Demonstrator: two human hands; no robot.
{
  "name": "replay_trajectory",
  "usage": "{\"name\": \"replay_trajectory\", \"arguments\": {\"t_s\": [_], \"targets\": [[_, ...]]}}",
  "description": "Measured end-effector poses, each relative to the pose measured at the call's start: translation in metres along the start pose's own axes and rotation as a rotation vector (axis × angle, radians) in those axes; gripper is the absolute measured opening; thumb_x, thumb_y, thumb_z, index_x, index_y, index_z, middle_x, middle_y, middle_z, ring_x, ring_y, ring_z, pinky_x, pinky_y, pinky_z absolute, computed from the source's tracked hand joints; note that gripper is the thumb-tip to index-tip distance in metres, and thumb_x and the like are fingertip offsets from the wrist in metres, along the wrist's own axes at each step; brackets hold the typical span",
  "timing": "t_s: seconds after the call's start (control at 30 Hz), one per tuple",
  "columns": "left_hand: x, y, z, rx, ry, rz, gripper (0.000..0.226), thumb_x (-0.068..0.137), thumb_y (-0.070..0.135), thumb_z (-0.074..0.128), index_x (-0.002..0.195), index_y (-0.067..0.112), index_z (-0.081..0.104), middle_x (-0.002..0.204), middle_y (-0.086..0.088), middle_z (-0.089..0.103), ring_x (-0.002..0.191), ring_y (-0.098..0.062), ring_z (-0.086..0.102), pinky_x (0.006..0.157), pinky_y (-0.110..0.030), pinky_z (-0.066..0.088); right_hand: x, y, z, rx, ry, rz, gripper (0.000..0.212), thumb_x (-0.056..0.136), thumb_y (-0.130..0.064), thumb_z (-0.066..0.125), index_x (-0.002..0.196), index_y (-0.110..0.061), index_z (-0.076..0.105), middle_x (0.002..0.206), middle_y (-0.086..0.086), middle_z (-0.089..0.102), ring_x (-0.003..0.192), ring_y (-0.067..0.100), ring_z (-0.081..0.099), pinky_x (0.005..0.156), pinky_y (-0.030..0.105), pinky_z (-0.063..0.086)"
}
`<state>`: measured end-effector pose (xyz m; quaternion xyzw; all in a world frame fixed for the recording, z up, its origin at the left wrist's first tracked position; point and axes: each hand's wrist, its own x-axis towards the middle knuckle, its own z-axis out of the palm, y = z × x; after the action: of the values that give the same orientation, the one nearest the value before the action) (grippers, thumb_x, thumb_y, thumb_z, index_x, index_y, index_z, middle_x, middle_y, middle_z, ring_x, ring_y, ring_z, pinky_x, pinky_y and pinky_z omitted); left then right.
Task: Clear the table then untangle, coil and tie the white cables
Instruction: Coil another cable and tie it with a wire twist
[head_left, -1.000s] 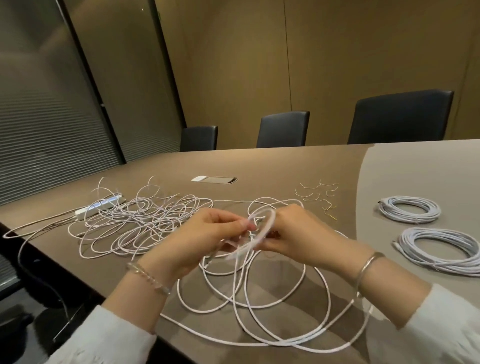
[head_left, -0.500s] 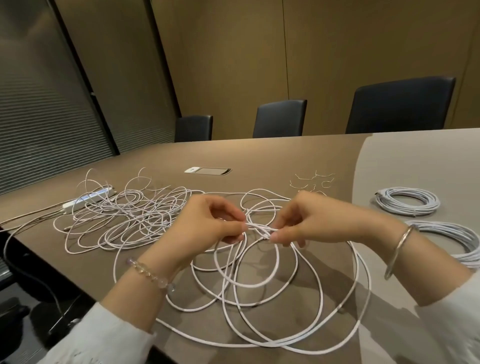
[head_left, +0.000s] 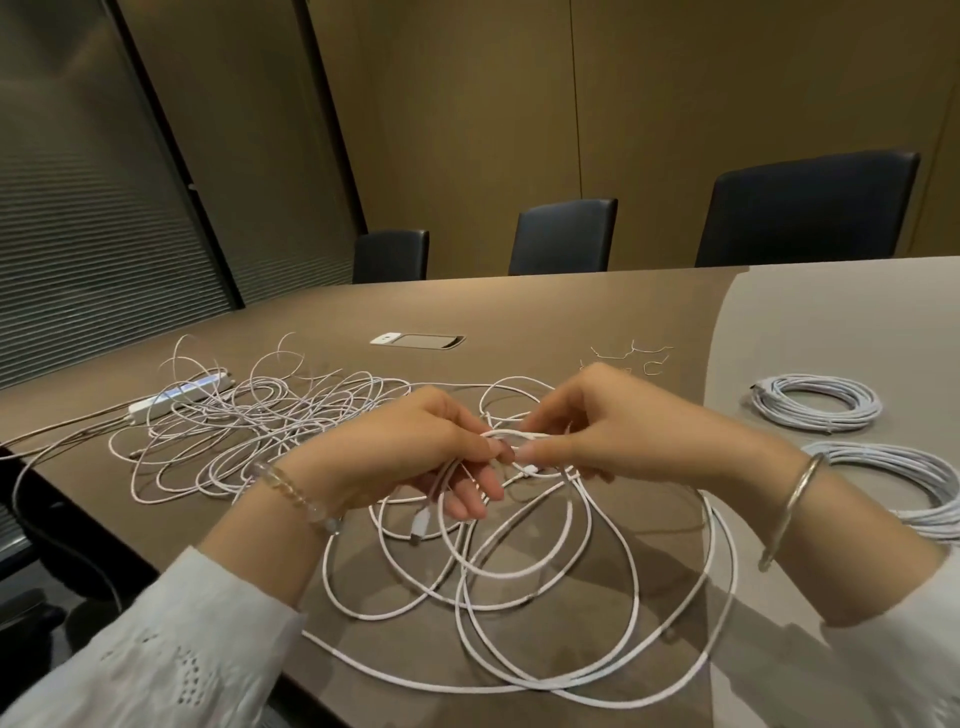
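White power strip (head_left: 179, 396) lies at the far left of the brown desk (head_left: 519, 322), beside a tangled heap of white cables (head_left: 249, 436). Nearer, a loose white cable (head_left: 571, 613) sprawls in wide loops. Above it the left hand (head_left: 415, 457) pinches a strand with curled fingers (head_left: 470, 493), and the right hand (head_left: 618, 436) pinches the same strand just beside it. Right of them lie two coiled cables (head_left: 818, 401), one behind the other.
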<state>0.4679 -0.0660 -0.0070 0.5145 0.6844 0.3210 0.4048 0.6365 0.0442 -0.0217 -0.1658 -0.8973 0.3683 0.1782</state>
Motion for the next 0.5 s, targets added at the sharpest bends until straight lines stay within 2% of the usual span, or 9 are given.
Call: {"name": "replay_trajectory", "arguments": {"t_s": [0.07, 0.1, 0.2, 0.27, 0.37, 0.43, 0.5], "targets": [[0.002, 0.003, 0.001, -0.055, -0.007, -0.012, 0.018, 0.097, 0.0, 0.05, 0.105, -0.008, 0.064, 0.072, -0.012, 0.063, 0.052, -0.017, 0.061, 0.047, -0.023, 0.05, 0.003, 0.004, 0.003, -0.074, 0.086, -0.028, 0.011, 0.088, -0.023, 0.071, 0.09, -0.015, 0.078, 0.048, -0.005, 0.055, 0.038, 0.003, 0.045, 0.045, 0.018, 0.039], [0.003, 0.005, 0.001, -0.097, -0.021, -0.027, 0.017, 0.096, 0.001, 0.05, 0.105, -0.007, 0.063, 0.067, -0.008, 0.057, 0.048, -0.015, 0.055, 0.045, -0.023, 0.046, 0.005, 0.005, 0.006, -0.088, 0.146, -0.042, 0.01, 0.088, -0.022, 0.071, 0.09, -0.016, 0.079, 0.047, -0.004, 0.054, 0.036, 0.003, 0.044, 0.044, 0.016, 0.037], [0.003, 0.01, -0.003, -0.226, -0.082, -0.075, 0.015, 0.096, 0.017, 0.05, 0.097, 0.006, 0.059, 0.056, 0.003, 0.028, 0.041, -0.007, 0.022, 0.038, -0.018, 0.02, 0.007, 0.004, 0.012, -0.071, 0.266, -0.093, 0.01, 0.087, -0.025, 0.072, 0.091, -0.019, 0.079, 0.051, 0.0, 0.061, 0.039, 0.005, 0.05, 0.043, 0.014, 0.041], [0.005, 0.009, -0.011, -0.239, -0.011, -0.027, 0.021, 0.1, 0.021, 0.046, 0.086, 0.01, 0.057, 0.054, 0.006, 0.021, 0.041, -0.006, 0.016, 0.036, -0.016, 0.015, 0.009, 0.006, 0.011, -0.01, 0.292, -0.089, 0.012, 0.086, -0.029, 0.073, 0.093, -0.02, 0.078, 0.059, -0.002, 0.066, 0.045, 0.009, 0.058, 0.047, 0.017, 0.048], [0.005, 0.006, -0.032, -0.259, 0.208, 0.083, 0.023, 0.102, 0.018, 0.045, 0.083, 0.01, 0.056, 0.054, 0.006, 0.023, 0.042, -0.006, 0.018, 0.036, -0.017, 0.015, 0.011, 0.019, 0.001, 0.104, 0.167, 0.011, 0.016, 0.086, -0.025, 0.073, 0.099, -0.015, 0.073, 0.076, 0.007, 0.073, 0.058, 0.018, 0.065, 0.057, 0.025, 0.057], [0.003, 0.004, -0.05, -0.365, 0.323, 0.152, 0.024, 0.103, 0.018, 0.043, 0.084, 0.01, 0.055, 0.052, 0.007, 0.022, 0.04, -0.005, 0.017, 0.035, -0.017, 0.013, 0.01, 0.032, -0.005, 0.105, 0.062, 0.068, 0.013, 0.087, -0.017, 0.071, 0.097, -0.008, 0.071, 0.078, 0.011, 0.074, 0.066, 0.019, 0.067, 0.067, 0.028, 0.058], [0.001, 0.001, -0.067, -0.485, 0.418, 0.209, 0.024, 0.103, 0.02, 0.042, 0.083, 0.011, 0.053, 0.048, 0.009, 0.023, 0.037, -0.003, 0.018, 0.033, -0.015, 0.014, 0.011, 0.047, -0.007, 0.046, 0.026, 0.09, 0.01, 0.089, -0.013, 0.069, 0.09, -0.004, 0.072, 0.077, 0.01, 0.074, 0.069, 0.015, 0.067, 0.076, 0.029, 0.055]]}}
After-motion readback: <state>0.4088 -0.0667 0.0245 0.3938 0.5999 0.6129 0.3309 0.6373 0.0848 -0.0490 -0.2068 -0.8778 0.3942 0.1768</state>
